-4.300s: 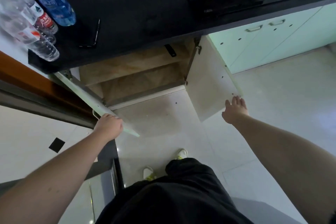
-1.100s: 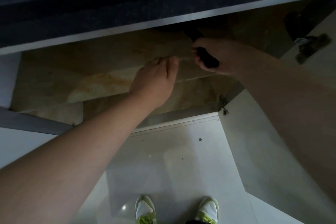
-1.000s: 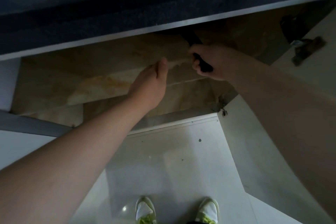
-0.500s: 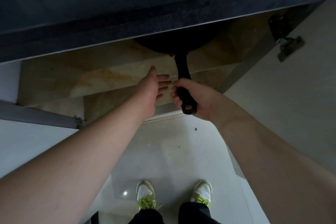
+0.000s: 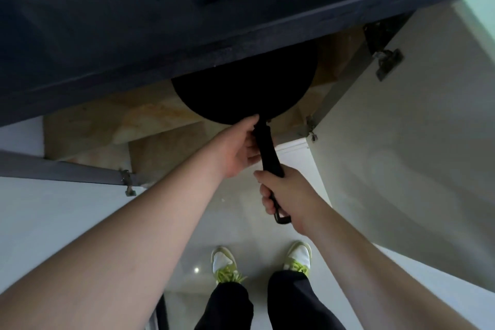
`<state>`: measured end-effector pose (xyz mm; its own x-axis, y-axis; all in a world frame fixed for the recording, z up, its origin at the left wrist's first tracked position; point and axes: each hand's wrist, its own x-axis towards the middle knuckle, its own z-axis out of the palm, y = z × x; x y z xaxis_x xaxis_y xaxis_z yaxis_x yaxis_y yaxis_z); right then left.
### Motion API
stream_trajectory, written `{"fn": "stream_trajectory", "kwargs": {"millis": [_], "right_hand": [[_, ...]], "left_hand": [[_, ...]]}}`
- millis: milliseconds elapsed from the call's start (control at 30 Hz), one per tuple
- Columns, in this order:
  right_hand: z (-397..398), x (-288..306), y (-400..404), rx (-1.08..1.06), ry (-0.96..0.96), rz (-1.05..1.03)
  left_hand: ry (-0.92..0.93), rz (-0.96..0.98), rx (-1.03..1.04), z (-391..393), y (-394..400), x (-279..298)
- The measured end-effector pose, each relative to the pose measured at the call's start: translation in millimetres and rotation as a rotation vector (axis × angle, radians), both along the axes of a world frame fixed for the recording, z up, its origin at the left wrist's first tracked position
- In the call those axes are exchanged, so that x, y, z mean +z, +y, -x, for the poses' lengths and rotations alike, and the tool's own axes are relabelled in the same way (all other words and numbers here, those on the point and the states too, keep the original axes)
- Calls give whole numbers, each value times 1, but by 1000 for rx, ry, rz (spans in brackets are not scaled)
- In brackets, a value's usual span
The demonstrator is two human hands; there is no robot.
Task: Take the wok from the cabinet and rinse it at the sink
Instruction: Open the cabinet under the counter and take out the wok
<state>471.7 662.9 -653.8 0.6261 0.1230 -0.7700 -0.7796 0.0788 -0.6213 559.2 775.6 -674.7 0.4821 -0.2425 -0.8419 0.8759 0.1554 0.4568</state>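
Observation:
A black wok (image 5: 246,88) sticks halfway out of the open cabinet (image 5: 160,147), its far half hidden under the dark countertop (image 5: 187,21). Its long black handle (image 5: 267,150) points toward me. My right hand (image 5: 289,195) is closed around the lower end of the handle. My left hand (image 5: 238,147) holds the handle's upper part, just below the wok's rim, thumb against the pan.
Both cabinet doors stand open: the left door (image 5: 53,169) edge-on, the right door (image 5: 401,142) swung wide with its hinge (image 5: 388,61) showing. The cabinet's inside is brownish shelving. My feet in white and green shoes (image 5: 262,262) stand on the pale tiled floor.
The wok has slid further out of the cabinet toward me. My left hand, open beside the handle half a second ago, has closed on the handle near the pan.

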Motion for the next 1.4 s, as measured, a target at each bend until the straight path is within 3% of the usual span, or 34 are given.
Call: {"fn": "stream_trajectory", "kwargs": {"millis": [233,467,733,1067,1400], "right_hand": [[60,39,-14,96,-41,139],[125,100,-25,172,63,228],[204,176,-17,127,131,190],[297,211,26,33,125,214],[349,276,22,-139,78,226]], "left_hand": [[212,130,-111,73,-21,30],[318,133,15,150,-37,85],[353,107,-55,218,-24,159],[380,147,-80,293,1,196],[312,184,-250,330,-18,255]]}}
